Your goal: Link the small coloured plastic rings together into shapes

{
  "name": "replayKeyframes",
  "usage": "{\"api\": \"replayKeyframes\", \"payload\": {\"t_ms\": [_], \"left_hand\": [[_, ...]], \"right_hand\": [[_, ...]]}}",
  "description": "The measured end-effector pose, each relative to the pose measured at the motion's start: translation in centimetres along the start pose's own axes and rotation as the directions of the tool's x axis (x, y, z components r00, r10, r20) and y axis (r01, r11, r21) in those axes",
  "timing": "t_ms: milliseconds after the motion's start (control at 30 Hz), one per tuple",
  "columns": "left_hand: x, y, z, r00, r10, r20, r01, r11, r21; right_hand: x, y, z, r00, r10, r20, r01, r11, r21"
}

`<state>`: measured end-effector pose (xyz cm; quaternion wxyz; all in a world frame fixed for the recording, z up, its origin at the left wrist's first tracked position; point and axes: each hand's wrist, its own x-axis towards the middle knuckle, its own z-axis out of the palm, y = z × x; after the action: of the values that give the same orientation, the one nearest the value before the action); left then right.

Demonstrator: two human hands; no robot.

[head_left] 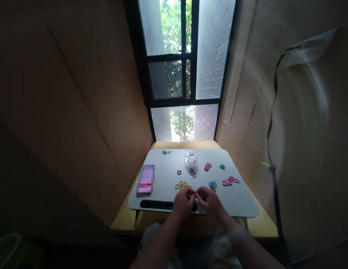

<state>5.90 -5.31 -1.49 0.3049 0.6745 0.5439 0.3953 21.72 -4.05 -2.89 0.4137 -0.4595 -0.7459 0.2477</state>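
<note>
My left hand (pixel 185 201) and my right hand (pixel 209 200) meet above the front edge of a white lap table (pixel 162 175). Fingertips on both sides are pinched together around something small and pinkish, too tiny to name. Just beyond my left hand lies a cluster of yellow rings (pixel 182 185), partly covered by it. Blue rings (pixel 212 184) sit just past my right hand. Farther right are pink-red rings (pixel 230 181), with red rings (pixel 208 166) and green rings (pixel 222 166) behind. Purple rings (pixel 193 172) and one dark ring (pixel 179 172) lie near the middle.
A clear round jar (pixel 191 160) stands toward the back of the table. More green rings (pixel 165 152) lie at the back left. A phone-like slab (pixel 146 180), blurred out, rests at the left edge. A black slot (pixel 157 204) runs along the front. A dark cable (pixel 271 149) hangs at right.
</note>
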Motion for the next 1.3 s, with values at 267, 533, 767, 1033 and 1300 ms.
{"api": "replayKeyframes", "payload": {"t_ms": [267,533,767,1033,1300], "left_hand": [[0.1,-0.07,0.05,1.0,-0.01,-0.005,0.01,1.0,0.0],[0.02,0.0,0.06,1.0,0.02,-0.015,-0.02,1.0,0.007],[0.08,-0.13,0.04,0.999,0.051,0.013,-0.051,0.998,0.048],[-0.11,-0.16,0.04,1.0,0.028,-0.003,-0.028,0.997,0.076],[-0.24,-0.14,0.02,0.999,0.034,0.008,-0.034,0.996,0.086]], "right_hand": [[0.01,0.17,-0.21,1.0,-0.007,0.009,0.007,0.999,-0.035],[0.16,-0.21,-0.32,1.0,0.008,-0.012,-0.008,0.999,-0.039],[0.17,-0.12,-0.22,0.999,0.025,-0.04,-0.028,0.997,-0.072],[0.26,-0.03,-0.12,0.998,0.058,-0.033,-0.06,0.997,-0.05],[0.1,0.02,-0.07,0.999,0.049,-0.023,-0.05,0.998,-0.043]]}}
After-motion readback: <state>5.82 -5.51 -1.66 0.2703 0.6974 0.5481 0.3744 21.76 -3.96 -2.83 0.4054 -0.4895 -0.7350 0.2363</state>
